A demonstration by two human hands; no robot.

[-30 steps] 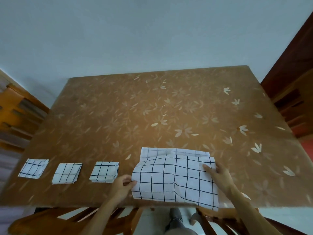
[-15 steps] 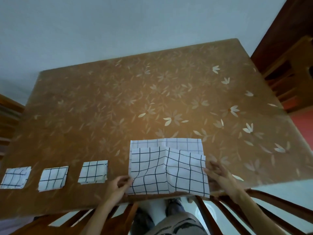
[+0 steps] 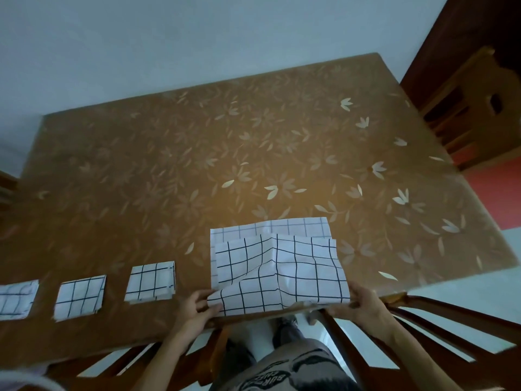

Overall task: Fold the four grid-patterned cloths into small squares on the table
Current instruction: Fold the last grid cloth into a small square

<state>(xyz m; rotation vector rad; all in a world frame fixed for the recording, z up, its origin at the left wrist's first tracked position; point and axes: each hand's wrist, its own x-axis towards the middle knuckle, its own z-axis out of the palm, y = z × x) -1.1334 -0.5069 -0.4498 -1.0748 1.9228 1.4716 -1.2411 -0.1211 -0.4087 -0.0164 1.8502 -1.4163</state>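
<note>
Cloth [image 3: 277,266] lies between the hands at the tabletop [image 3: 197,165] edge: left hand [image 3: 197,307] and right hand [image 3: 363,304] pinch its near corners (half-folded).

white cloths [image 3: 277,266] with black grid lines — brown table [image 3: 169,165] patterned with pale flowers

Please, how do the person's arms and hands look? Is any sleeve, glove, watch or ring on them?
Both forearms are bare as far as the picture reaches, with no sleeves in view. The left hand and the right hand wear no gloves. No watch, bracelet or ring shows on either.
</note>
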